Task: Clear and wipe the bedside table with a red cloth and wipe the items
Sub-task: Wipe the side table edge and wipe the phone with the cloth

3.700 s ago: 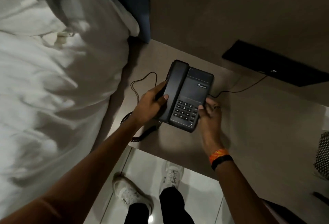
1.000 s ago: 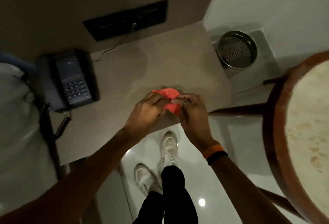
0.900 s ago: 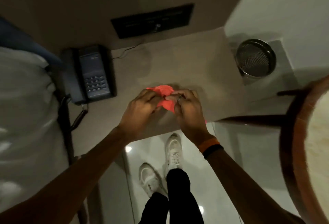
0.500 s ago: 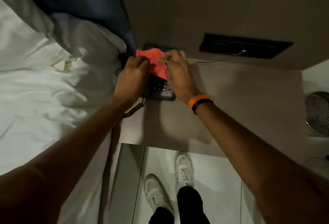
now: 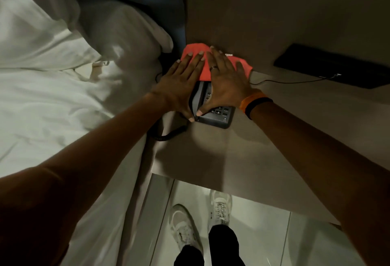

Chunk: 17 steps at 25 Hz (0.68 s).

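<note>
A red cloth (image 5: 193,50) lies spread over the far end of a dark desk telephone (image 5: 219,115), which stands at the back left corner of the beige bedside table (image 5: 232,160). My left hand (image 5: 179,84) lies flat with its fingers spread, over the handset side and the cloth's left edge. My right hand (image 5: 228,84), with a ring and an orange and black wristband, presses flat on the cloth over the keypad side. Only the phone's near end and a few keys show.
The phone's coiled cord (image 5: 166,136) hangs off the table's left edge beside the white bed (image 5: 52,96) and pillow (image 5: 118,29). A thin cable (image 5: 285,81) runs to a black wall panel (image 5: 333,67). My white shoes (image 5: 219,204) stand on the glossy floor below.
Both hands carried the bunched red cloth from the table's front middle to the phone. They have now flattened out and spread the cloth over its far end.
</note>
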Motion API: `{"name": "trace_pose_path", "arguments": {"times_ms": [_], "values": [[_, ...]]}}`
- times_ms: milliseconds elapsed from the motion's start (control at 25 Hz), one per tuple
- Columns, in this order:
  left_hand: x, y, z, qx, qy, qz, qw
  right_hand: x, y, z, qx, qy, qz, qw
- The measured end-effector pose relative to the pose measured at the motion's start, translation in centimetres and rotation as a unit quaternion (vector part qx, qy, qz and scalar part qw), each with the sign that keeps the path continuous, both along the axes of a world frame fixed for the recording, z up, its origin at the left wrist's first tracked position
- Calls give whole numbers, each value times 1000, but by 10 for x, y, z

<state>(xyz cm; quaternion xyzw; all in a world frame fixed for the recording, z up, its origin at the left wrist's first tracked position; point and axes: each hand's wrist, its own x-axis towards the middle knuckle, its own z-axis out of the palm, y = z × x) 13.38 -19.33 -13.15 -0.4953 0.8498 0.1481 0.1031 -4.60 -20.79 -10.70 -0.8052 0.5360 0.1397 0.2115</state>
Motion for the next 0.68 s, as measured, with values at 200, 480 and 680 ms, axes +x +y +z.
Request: {"name": "trace_pose_path", "arguments": {"times_ms": [200, 480, 680], "values": [[1, 28, 1, -43, 54, 28, 997, 14, 29, -6, -56, 32, -17, 998], [-4, 90, -18, -200, 132, 68, 969, 31, 100, -22, -126, 57, -27, 990], [-5, 111, -26, -228, 166, 68, 957, 33, 137, -35, -206, 16, -39, 978]]}}
